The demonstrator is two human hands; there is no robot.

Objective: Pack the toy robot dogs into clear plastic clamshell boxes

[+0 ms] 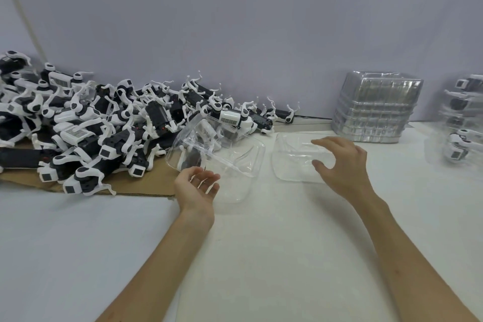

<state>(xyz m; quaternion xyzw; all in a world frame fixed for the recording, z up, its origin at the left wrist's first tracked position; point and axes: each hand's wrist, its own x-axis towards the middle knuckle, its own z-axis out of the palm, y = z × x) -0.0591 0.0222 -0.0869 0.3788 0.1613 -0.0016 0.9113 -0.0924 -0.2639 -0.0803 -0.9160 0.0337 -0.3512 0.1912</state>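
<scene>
A big heap of black-and-white toy robot dogs [86, 123] lies on brown cardboard at the left. In front of it a clear clamshell box [230, 162] stands open, its lid tilted up toward the heap. My left hand [198, 188] is palm up at the box's near left edge, fingers loosely curled, touching or just under the rim. A second clear clamshell piece [290, 162] lies flat to the right. My right hand [342, 165] hovers over its right part with fingers spread and relaxed, holding nothing.
A stack of empty clear clamshells [376, 110] stands at the back right near the wall. Packed boxes with dogs inside [462, 125] are piled at the far right edge. The cardboard sheet [146, 183] reaches toward the table's middle. White tabletop [261, 256] lies in front.
</scene>
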